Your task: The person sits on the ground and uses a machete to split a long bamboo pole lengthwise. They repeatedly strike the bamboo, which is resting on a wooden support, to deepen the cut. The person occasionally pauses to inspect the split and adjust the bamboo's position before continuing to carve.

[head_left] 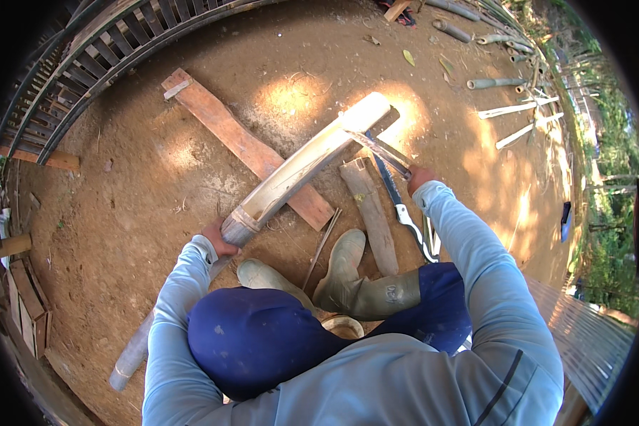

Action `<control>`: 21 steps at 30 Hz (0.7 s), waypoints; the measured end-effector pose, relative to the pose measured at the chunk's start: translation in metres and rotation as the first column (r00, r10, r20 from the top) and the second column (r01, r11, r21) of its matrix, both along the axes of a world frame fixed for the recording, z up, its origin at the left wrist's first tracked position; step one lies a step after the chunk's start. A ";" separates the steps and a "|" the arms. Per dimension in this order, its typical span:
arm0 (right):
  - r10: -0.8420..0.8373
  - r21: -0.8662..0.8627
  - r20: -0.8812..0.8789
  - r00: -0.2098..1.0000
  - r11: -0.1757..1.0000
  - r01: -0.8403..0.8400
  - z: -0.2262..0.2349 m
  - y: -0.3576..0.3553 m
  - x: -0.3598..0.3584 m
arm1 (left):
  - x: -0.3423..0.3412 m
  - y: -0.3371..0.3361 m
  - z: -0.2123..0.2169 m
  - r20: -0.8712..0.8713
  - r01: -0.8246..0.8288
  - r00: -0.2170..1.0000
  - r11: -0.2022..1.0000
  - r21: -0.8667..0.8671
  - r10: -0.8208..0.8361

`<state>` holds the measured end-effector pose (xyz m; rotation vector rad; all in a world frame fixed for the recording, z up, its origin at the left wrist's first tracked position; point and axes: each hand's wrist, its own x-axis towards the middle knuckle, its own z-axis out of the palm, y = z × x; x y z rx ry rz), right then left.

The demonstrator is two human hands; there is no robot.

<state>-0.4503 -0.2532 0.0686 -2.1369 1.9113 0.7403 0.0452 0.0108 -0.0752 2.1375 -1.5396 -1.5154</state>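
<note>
A long bamboo pole [284, 184] slants across the ground, its far part cut open to the pale inside and its near part still round and grey. My left hand [220, 238] is closed around it just below a node. My right hand [420, 177] grips the handle of a long-bladed knife [385, 153], whose blade reaches left to the open bamboo near its far end. Under the pole lies a reddish-brown plank [227, 131]. A saw [403, 213] with a white and black handle rests beside a short split piece of bamboo [370, 213], close to my right hand.
My boots [344, 273] stand near the pole, with a round, pale-rimmed object [343, 326] between my legs. Dark slatted fencing [106, 57] curves along the far left. Bamboo poles [495, 83] and pale strips [529, 131] lie at the right. Corrugated sheeting [582, 334] is at the near right.
</note>
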 end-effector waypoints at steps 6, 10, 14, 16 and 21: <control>0.026 -0.039 -0.015 1.000 0.999 -0.027 -0.006 -0.017 -0.027 | -0.012 -0.009 0.012 0.050 0.038 0.998 0.998 0.040 -0.040; -0.022 -0.069 -0.044 0.999 0.997 0.019 0.029 0.003 0.010 | -0.005 0.002 0.003 0.075 0.019 0.997 1.000 0.021 -0.020; 0.072 0.020 -0.067 0.995 0.997 -0.071 0.042 0.015 0.013 | -0.015 0.004 0.010 0.104 0.042 0.994 0.999 0.008 -0.043; 0.138 0.058 -0.036 0.990 0.989 -0.135 0.017 0.025 0.000 | -0.032 0.001 0.031 0.188 0.048 0.980 0.997 0.056 -0.058; 0.138 0.162 0.161 0.977 0.973 -0.164 -0.009 0.101 0.030 | -0.067 0.017 0.066 0.423 -0.013 0.906 0.998 0.057 -0.012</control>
